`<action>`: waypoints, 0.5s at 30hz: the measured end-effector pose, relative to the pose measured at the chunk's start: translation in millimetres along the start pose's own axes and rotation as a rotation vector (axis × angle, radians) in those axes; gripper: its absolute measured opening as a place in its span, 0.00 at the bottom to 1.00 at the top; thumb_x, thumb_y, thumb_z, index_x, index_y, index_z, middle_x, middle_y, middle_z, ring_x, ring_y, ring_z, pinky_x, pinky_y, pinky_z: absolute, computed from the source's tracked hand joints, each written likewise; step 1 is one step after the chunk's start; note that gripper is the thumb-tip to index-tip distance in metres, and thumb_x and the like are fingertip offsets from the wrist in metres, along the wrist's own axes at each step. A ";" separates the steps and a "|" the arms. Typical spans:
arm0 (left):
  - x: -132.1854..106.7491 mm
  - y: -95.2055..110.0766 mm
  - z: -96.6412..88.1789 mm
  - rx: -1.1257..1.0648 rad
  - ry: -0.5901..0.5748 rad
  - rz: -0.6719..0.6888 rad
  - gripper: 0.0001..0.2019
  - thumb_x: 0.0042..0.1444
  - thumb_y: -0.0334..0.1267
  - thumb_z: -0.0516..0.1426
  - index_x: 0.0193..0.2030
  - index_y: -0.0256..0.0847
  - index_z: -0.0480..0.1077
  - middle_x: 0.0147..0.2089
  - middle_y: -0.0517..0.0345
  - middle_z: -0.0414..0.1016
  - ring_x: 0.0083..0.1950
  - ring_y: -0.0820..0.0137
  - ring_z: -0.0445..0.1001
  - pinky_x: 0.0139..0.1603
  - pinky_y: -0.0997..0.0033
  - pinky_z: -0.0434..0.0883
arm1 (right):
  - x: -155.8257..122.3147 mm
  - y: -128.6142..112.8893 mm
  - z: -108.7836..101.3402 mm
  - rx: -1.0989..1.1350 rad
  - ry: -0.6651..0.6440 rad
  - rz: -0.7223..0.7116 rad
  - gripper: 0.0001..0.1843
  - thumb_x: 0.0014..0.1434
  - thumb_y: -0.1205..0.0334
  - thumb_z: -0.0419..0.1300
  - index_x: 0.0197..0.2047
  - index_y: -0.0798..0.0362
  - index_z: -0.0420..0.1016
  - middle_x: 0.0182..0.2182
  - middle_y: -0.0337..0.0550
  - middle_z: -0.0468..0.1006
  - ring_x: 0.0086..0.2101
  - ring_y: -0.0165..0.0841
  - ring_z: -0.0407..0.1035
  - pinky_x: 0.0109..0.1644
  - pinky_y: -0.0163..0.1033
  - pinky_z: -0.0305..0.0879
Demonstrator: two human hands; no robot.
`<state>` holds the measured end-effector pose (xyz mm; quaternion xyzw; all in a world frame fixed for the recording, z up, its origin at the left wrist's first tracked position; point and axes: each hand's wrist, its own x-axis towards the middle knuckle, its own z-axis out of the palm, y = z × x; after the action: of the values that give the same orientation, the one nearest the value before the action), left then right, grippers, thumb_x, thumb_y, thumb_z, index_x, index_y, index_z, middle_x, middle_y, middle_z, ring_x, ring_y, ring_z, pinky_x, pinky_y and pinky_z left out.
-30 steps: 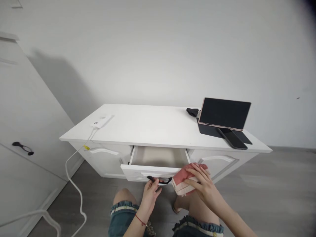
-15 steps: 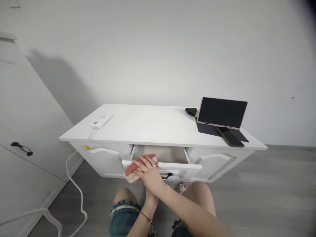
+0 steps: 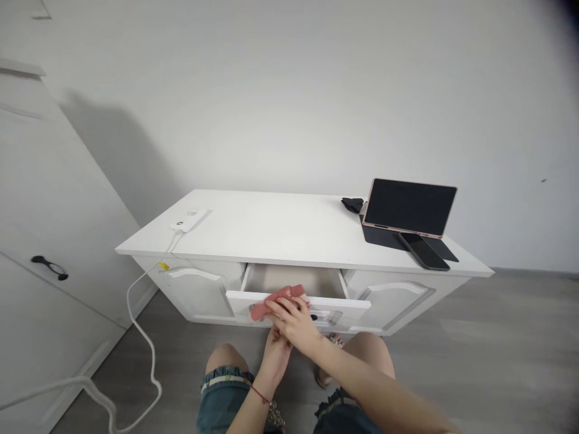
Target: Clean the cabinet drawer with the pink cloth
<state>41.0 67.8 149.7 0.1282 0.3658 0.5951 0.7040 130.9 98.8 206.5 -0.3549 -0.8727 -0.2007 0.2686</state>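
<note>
A pink bundle with some white on it (image 3: pixel 277 301), apparently a folded cloth, is held at the front edge of the pulled-out drawer (image 3: pixel 257 298). My right hand (image 3: pixel 298 327) lies over its near side, fingers bent across it. Below and to the left, my left hand (image 3: pixel 275 348) is curled beneath the bundle, its fingertips partly hidden by the cloth and the right hand. The drawer's visible floor is pale and bare. My right hand partly covers the dark drawer handle (image 3: pixel 313 317).
On the white cabinet (image 3: pixel 271 226) a tablet (image 3: pixel 409 207) stands at the right, with a phone (image 3: pixel 424 251) before it and a black crumpled item (image 3: pixel 352 205) beside it. A white power strip (image 3: pixel 190 221) lies left, its cable (image 3: pixel 147 343) trailing down. A cupboard (image 3: pixel 58 199) flanks the left.
Both hands and the pink cloth have shifted to the right along the drawer front. The cloth has turned so that less of its white side shows. The view has moved slightly.
</note>
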 end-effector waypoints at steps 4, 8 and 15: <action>-3.5 1.9 -3.4 -0.073 -0.071 -0.059 0.10 0.43 0.30 0.67 0.34 0.42 0.74 0.39 0.58 0.80 0.43 0.68 0.77 0.53 0.64 0.70 | -46.0 21.8 -31.0 -0.047 0.071 0.179 0.12 0.64 0.63 0.55 0.48 0.40 0.74 0.53 0.37 0.75 0.53 0.37 0.59 0.58 0.49 0.46; -0.1 4.0 -1.6 -0.113 -0.020 -0.099 0.11 0.41 0.33 0.68 0.32 0.42 0.74 0.37 0.58 0.81 0.43 0.68 0.78 0.55 0.62 0.69 | -94.6 31.2 -42.6 -0.147 0.074 0.385 0.21 0.59 0.73 0.54 0.47 0.38 0.76 0.49 0.44 0.74 0.49 0.42 0.60 0.54 0.53 0.50; 3.5 14.4 9.4 0.015 0.077 -0.161 0.10 0.47 0.41 0.67 0.29 0.42 0.71 0.32 0.55 0.82 0.39 0.69 0.80 0.46 0.67 0.73 | -156.9 16.7 6.8 0.024 0.295 0.900 0.15 0.56 0.69 0.53 0.44 0.49 0.75 0.46 0.50 0.62 0.46 0.42 0.63 0.47 0.49 0.65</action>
<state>36.7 77.2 163.9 0.0806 0.4062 0.5383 0.7340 235.6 33.3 108.0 -0.6625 -0.5871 -0.1026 0.4538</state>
